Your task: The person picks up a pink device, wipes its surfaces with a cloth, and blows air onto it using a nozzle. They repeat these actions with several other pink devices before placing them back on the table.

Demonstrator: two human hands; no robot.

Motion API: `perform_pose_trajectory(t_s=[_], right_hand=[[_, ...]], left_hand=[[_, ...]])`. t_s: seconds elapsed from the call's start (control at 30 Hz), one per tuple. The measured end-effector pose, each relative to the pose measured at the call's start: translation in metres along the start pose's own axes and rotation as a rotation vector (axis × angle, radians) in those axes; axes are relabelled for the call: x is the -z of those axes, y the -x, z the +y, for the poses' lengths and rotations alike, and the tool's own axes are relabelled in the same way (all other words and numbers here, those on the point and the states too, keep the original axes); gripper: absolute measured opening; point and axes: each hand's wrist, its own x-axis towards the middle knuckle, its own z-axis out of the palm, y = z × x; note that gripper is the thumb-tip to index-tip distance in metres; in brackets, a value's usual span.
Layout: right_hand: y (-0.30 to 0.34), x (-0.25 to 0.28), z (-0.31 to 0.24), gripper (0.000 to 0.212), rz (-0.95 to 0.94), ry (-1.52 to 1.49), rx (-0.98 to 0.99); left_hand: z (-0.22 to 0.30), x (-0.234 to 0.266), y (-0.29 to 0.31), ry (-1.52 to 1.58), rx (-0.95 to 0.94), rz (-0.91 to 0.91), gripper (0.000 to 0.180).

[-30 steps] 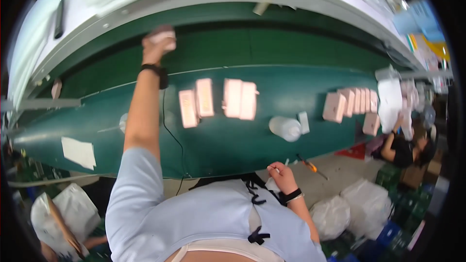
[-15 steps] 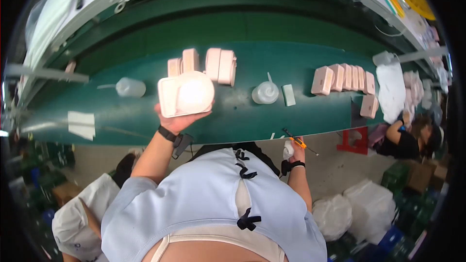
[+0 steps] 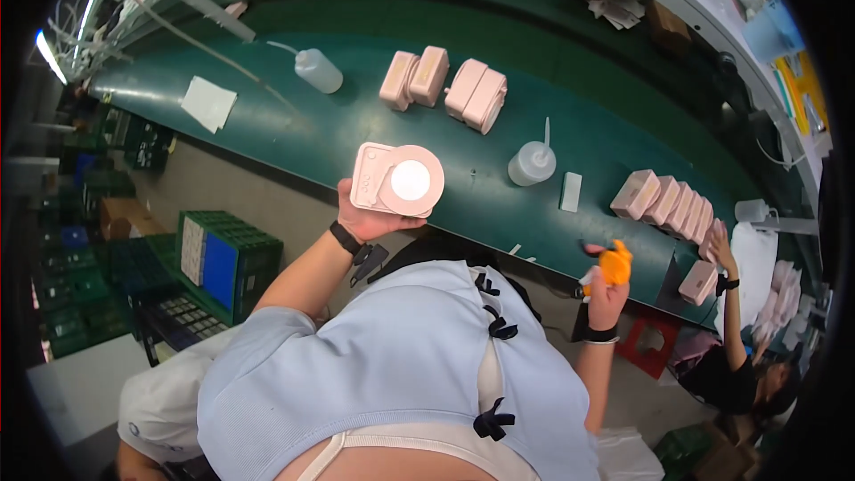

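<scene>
Your left hand (image 3: 378, 223) held a pale pink plastic device with a squarish body and a round, white-centred disc (image 3: 403, 180) over the near edge of the long green counter (image 3: 276, 129), thumb at its left side and fingers beneath. Your right hand (image 3: 607, 301), at the same edge but closer to the right end, was closed around a blurred bright orange tool (image 3: 615, 265).

Toward the far edge sat two pairs of pink rounded blocks (image 3: 429, 78). A translucent plastic bottle with a thin spout (image 3: 532, 165) stood to their right, beside a small white rectangular block (image 3: 571, 192). Toward the left end were a second spouted bottle (image 3: 321, 73) and a white paper sheet (image 3: 210, 104). Near the right end, a co-worker's hand (image 3: 720, 245) was at the end of a row of pink boxes (image 3: 661, 203).
</scene>
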Motion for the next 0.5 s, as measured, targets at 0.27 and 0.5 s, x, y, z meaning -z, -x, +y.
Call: perform_pose_trajectory(t_s=[0.27, 0.5], right_hand=[[-0.04, -0.106, -0.076, 0.023, -1.115, 1.012, 0.466], [-0.052, -0.154, -0.069, 0.024, -1.177, 1.025, 0.564]], left_hand=[[-0.023, 0.012, 0.059, -0.038, -0.027, 0.101, 0.103], [-0.033, 0.03, 0.11, -0.012, -0.146, 0.219, 0.099]])
